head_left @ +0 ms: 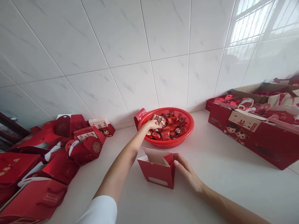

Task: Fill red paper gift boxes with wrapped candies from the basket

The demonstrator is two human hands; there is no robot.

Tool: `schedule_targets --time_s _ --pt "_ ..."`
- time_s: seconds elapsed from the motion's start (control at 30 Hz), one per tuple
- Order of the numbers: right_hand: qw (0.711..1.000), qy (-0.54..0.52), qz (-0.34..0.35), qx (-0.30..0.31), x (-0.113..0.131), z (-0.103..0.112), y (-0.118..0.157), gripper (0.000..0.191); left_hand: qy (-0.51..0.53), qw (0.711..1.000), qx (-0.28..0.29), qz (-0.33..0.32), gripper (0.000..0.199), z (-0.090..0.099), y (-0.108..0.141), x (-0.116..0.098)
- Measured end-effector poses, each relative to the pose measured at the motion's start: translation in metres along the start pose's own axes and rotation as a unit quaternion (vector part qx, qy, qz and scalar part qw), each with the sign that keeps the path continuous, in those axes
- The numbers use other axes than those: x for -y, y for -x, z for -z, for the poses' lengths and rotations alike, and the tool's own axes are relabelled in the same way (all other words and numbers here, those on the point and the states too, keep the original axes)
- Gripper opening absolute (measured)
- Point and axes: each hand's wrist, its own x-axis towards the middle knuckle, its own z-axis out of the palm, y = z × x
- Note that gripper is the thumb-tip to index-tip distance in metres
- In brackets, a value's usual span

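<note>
A red plastic basket holds many red wrapped sweets. My left hand reaches over its left side, fingers closed on a wrapped packet above the pile. In front of the basket an open-topped red box with a white inside stands upright on the white counter. My right hand is at the box's right side, thumb on the outside and fingers partly hidden behind it, gripping that side.
Several red boxes are heaped at the left. A small red box leans behind the basket's left edge. At the right sits a big red carton filled with folded red boxes. A tiled wall closes off the back.
</note>
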Motion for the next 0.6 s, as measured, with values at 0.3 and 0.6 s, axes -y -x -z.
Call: schedule_targets --time_s 0.3,0.6 --pt "1.0 0.003 -0.012 -0.011 -0.005 0.002 0.0 0.046 0.079 0.996 -0.037 -0.005 0.04 -0.003 0.016 -0.002" --pt "1.0 -0.003 -0.009 -0.002 -0.008 0.002 0.0 0.045 0.132 0.986 -0.099 -0.021 0.02 -0.012 0.045 -0.016"
